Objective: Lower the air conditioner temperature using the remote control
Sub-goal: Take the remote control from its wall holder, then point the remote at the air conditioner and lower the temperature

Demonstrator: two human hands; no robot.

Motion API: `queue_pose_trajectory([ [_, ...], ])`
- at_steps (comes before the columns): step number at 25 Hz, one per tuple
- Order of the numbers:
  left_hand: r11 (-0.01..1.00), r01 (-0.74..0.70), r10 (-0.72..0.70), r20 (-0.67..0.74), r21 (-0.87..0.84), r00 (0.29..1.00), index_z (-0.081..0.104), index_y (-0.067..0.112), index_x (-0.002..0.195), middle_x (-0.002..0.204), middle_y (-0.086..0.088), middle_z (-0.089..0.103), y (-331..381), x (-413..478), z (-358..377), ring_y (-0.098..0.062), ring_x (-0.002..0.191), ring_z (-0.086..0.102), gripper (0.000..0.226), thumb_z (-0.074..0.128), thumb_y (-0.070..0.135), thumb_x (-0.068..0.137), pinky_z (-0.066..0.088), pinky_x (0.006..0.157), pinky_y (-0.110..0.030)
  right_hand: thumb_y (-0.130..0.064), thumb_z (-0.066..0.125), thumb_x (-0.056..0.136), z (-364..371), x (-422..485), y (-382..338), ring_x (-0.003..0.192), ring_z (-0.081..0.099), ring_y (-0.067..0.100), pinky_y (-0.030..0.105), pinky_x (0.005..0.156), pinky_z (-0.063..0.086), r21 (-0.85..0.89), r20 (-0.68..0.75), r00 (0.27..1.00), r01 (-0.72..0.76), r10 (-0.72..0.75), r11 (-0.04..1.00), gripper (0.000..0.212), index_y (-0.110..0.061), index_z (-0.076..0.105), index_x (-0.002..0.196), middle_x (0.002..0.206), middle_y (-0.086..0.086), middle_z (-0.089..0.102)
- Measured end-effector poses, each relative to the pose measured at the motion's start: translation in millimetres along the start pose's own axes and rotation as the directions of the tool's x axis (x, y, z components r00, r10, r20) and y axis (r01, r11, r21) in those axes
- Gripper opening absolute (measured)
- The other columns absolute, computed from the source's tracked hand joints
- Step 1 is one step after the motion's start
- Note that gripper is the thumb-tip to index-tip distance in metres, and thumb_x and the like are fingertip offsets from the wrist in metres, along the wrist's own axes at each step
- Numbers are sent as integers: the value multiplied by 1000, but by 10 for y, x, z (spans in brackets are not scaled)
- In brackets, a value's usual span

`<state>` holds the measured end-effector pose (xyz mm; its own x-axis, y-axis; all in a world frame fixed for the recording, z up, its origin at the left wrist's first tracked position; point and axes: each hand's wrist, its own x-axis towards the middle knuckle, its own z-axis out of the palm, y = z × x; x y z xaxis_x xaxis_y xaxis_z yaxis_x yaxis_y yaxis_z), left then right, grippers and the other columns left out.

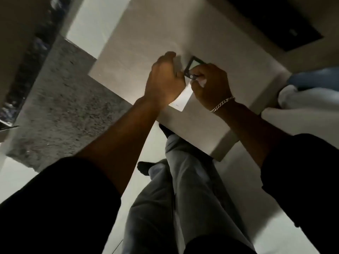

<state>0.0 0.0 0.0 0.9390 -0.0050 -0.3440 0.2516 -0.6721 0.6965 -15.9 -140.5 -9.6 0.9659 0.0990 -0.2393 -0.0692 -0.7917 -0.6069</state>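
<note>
A slim white remote control (183, 99) with a dark display at its far end is held over a pale table (139, 57). My left hand (165, 79) curls around the remote's left side. My right hand (211, 85), with a chain bracelet on the wrist, grips its right side, and the thumb rests on the buttons just below the display. Most of the remote's middle is hidden by my fingers. The air conditioner is out of view.
The table's near corner (218, 154) sits by my grey-trousered legs (183, 189). A grey speckled rug (64, 107) lies to the left on a light floor. A dark panel (286, 24) fills the top right, and blue and white cloth (308, 88) lies at the right edge.
</note>
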Motion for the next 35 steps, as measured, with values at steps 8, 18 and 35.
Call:
queue_pose_trajectory([
  [8, 996, 85, -84, 44, -24, 995, 58, 2, 116, 117, -18, 63, -186, 35, 558, -28, 107, 59, 41, 53, 22, 81, 35, 80, -13, 4, 69, 75, 508, -47, 283, 88, 67, 30, 36, 74, 59, 298, -278, 891, -275, 358, 914, 24, 3, 64, 99, 99, 21, 68],
  [18, 765, 414, -450, 51, -493, 892, 65, -3, 82, 91, -26, 68, -136, -377, -320, -42, 97, 64, 18, 48, 3, 87, 54, 88, -52, 0, 79, 71, 147, -38, -560, 88, 65, 18, 30, 76, 59, 551, -46, 963, -198, 267, 810, 49, 0, 58, 115, 104, 12, 69],
  [35, 762, -537, -39, -854, -361, 519, 69, 17, 106, 99, -3, 77, 1950, -3516, -5596, -17, 92, 73, 22, 54, 12, 91, 60, 78, -31, 0, 78, 76, -2512, -1134, -6310, 86, 74, 20, 28, 74, 63, 894, 0, 611, 354, -792, 273, 34, -5, 69, 109, 102, 14, 77],
])
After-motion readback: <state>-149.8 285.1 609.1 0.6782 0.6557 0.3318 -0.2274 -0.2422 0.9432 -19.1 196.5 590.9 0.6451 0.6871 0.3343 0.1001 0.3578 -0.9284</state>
